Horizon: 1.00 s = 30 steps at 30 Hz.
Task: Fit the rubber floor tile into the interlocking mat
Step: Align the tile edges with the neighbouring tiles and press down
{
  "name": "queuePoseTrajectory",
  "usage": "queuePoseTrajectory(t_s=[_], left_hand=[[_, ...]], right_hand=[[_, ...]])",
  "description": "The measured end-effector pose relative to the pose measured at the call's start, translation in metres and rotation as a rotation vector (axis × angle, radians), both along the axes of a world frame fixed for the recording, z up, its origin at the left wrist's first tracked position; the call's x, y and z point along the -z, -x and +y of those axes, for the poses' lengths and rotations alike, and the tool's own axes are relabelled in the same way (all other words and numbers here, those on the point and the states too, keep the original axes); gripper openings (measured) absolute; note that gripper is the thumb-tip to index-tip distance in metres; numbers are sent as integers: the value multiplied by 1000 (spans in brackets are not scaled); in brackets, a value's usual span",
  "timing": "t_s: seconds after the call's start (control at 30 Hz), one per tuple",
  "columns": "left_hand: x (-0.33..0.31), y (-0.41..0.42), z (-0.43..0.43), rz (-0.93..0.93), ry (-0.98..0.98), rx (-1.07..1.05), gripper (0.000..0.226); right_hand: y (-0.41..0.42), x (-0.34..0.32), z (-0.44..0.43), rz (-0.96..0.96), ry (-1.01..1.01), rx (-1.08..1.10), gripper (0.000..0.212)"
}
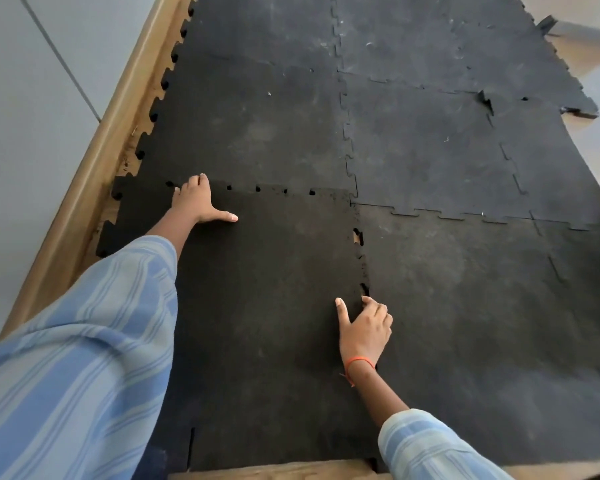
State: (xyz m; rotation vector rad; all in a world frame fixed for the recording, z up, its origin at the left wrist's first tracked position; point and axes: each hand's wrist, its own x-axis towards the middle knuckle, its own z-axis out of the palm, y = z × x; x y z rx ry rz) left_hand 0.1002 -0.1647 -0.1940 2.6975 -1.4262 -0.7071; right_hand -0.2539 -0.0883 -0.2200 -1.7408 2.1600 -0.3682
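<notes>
so we had the tile lying in the near left gap of the mat, our left hand flat and open on its far edge, our right hand open, fingertips pressing the unseated right seam to lock its teeth.

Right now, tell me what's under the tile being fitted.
Wooden floor shows through gaps along the tile's right seam. The rest beneath is covered by the tile, left hand and right hand.

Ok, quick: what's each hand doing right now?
Left hand: open, flat on the black rubber floor tile at its far seam, no grip.
Right hand: open, fingertips on the tile's right seam, holding nothing.
</notes>
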Motion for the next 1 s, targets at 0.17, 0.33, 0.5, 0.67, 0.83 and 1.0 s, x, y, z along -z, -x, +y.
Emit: queuePoseTrajectory(t_s=[0.17, 0.33, 0.5, 0.67, 0.83, 1.0], left_hand=[[-4, 8, 7, 20, -6, 43, 125], [2, 9, 14, 111, 60, 21, 128], [13, 11, 30, 18, -29, 1, 124], [21, 16, 40, -17, -15, -23, 119], [25, 15, 38, -17, -24, -22, 116], [28, 15, 36, -13, -41, -34, 114]], right_hand=[[5, 4, 21, 36, 58, -4, 56], [0, 10, 13, 10, 93, 9, 56], [-9, 2, -26, -234, 98, 245, 67], [-24, 6, -56, -427, 141, 208, 57], [-29, 12, -67, -394, 141, 146, 57], [-28, 21, -66, -120, 95, -51, 49]])
